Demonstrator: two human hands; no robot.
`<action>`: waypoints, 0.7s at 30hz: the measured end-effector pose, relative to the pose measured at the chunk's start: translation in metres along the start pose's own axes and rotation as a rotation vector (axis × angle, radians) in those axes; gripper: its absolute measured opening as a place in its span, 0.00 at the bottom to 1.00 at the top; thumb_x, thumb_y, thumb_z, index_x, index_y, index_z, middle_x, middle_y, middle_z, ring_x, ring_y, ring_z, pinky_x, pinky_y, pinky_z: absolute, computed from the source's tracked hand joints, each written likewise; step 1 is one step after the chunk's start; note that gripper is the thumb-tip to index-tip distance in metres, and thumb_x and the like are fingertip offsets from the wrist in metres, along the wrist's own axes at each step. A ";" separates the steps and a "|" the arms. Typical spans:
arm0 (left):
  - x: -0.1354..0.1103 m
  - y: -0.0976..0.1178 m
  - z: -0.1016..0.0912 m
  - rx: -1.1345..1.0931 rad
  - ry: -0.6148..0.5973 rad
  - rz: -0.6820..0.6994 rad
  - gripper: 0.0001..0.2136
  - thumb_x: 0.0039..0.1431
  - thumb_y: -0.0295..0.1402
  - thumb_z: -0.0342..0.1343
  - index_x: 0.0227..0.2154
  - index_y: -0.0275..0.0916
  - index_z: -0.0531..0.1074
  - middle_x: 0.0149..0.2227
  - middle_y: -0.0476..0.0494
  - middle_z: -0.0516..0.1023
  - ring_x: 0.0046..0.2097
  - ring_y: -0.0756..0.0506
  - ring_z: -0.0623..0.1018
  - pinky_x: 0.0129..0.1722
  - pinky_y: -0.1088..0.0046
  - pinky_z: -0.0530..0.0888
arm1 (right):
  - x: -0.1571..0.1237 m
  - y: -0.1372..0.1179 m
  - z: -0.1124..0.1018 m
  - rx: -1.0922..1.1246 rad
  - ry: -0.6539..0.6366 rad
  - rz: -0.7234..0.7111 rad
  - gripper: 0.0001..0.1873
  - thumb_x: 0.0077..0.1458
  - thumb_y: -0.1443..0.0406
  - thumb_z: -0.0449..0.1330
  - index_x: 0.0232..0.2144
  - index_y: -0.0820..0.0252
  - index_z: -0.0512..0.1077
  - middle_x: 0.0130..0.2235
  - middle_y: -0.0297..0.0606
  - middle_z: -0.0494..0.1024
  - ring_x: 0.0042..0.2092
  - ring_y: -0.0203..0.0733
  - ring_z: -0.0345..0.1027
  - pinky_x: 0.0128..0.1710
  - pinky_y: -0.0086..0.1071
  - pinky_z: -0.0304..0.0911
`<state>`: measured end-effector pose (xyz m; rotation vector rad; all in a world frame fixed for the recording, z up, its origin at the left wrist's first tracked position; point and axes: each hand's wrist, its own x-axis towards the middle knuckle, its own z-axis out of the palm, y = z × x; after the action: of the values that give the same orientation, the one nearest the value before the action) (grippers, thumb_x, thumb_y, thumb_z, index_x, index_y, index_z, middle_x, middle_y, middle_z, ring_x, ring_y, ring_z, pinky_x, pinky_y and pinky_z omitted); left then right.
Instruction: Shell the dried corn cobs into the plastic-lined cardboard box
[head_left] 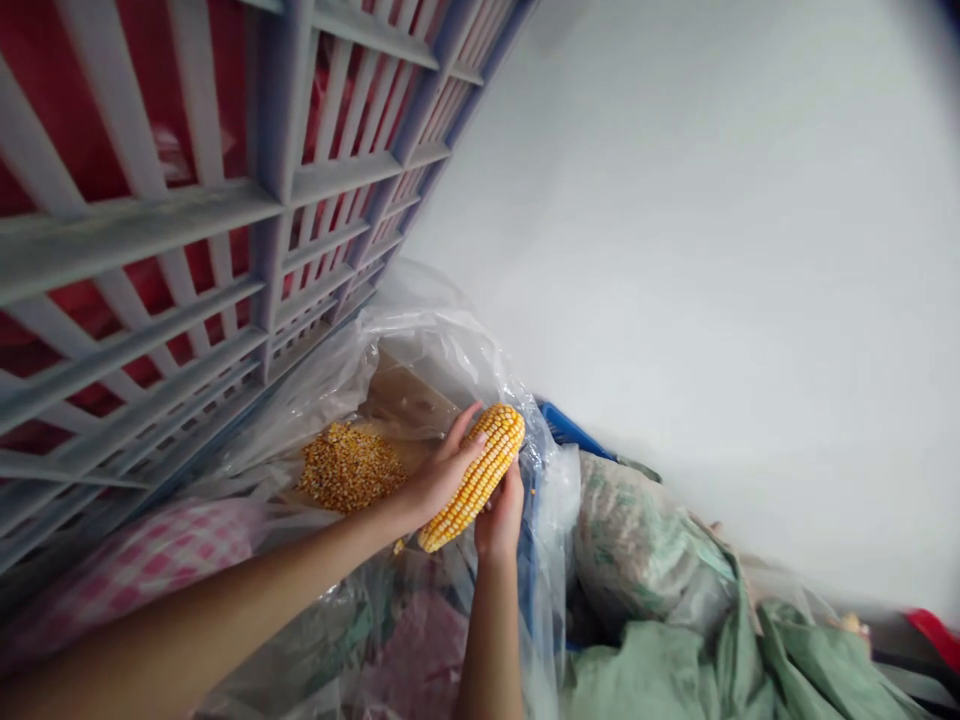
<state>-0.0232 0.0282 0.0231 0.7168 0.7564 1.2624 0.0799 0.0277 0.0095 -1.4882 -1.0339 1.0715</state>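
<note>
Above the loose kernels point(350, 466), left hand point(442, 470) and right hand point(500, 515) clasp the corn cob point(474, 476).

a plain white wall point(712, 250) fills the right and upper view, evenly and softly lit. on the left stands a grey-blue slatted plastic panel point(277, 150) with red sheeting point(97, 160) behind its bars. low down, near the wall's foot, lie crumpled green woven sacks point(675, 620), a pink checked cloth point(165, 560) and a blue plastic rim point(566, 430).

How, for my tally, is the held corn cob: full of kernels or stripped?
Full: yellow kernels cover the corn cob along its whole visible side.
</note>
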 end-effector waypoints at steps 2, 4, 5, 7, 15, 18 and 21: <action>0.002 -0.003 -0.002 -0.043 0.039 -0.011 0.23 0.56 0.41 0.45 0.55 0.42 0.58 0.57 0.44 0.63 0.55 0.43 0.66 0.52 0.65 0.65 | -0.001 -0.002 0.004 0.109 0.001 0.052 0.19 0.49 0.49 0.49 0.31 0.58 0.63 0.18 0.23 0.54 0.16 0.27 0.40 0.15 0.25 0.40; 0.005 -0.006 -0.004 -0.073 0.087 -0.043 0.22 0.55 0.43 0.46 0.50 0.39 0.64 0.51 0.43 0.70 0.51 0.42 0.70 0.49 0.65 0.68 | -0.002 -0.004 0.007 0.173 0.006 0.064 0.16 0.49 0.50 0.51 0.26 0.57 0.60 0.18 0.22 0.51 0.17 0.27 0.39 0.16 0.24 0.40; 0.006 -0.008 -0.004 -0.083 0.108 -0.064 0.22 0.54 0.44 0.46 0.48 0.38 0.66 0.47 0.43 0.73 0.49 0.42 0.71 0.47 0.65 0.69 | -0.003 -0.005 0.008 0.181 0.010 0.054 0.16 0.49 0.51 0.51 0.25 0.57 0.58 0.18 0.22 0.50 0.17 0.27 0.39 0.16 0.24 0.40; 0.009 -0.009 -0.005 -0.094 0.146 -0.103 0.23 0.52 0.47 0.47 0.44 0.36 0.69 0.40 0.42 0.76 0.46 0.41 0.73 0.44 0.65 0.70 | -0.005 -0.007 0.009 0.172 0.015 0.032 0.16 0.49 0.51 0.52 0.24 0.57 0.58 0.18 0.23 0.50 0.17 0.27 0.39 0.16 0.24 0.39; 0.006 -0.005 -0.004 -0.154 0.159 -0.291 0.25 0.49 0.53 0.46 0.35 0.35 0.72 0.30 0.43 0.78 0.37 0.43 0.75 0.38 0.68 0.69 | -0.014 -0.009 0.004 0.013 0.085 -0.007 0.18 0.49 0.50 0.51 0.26 0.59 0.64 0.23 0.29 0.63 0.24 0.29 0.55 0.22 0.23 0.52; 0.006 -0.009 -0.004 -0.186 0.117 -0.357 0.24 0.49 0.53 0.46 0.32 0.35 0.72 0.28 0.45 0.77 0.33 0.44 0.75 0.36 0.69 0.69 | -0.014 -0.010 -0.001 -0.033 0.088 -0.055 0.19 0.49 0.50 0.51 0.29 0.60 0.66 0.29 0.33 0.68 0.30 0.33 0.61 0.27 0.25 0.57; 0.006 -0.018 -0.006 -0.160 0.150 -0.409 0.20 0.49 0.50 0.48 0.29 0.35 0.71 0.25 0.47 0.75 0.32 0.45 0.75 0.35 0.70 0.68 | -0.014 -0.010 -0.003 -0.051 0.048 -0.058 0.20 0.51 0.51 0.49 0.34 0.61 0.68 0.33 0.37 0.72 0.34 0.36 0.64 0.29 0.26 0.59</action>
<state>-0.0169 0.0313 0.0044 0.3174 0.8633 0.9942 0.0785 0.0153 0.0212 -1.5082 -1.0709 0.9709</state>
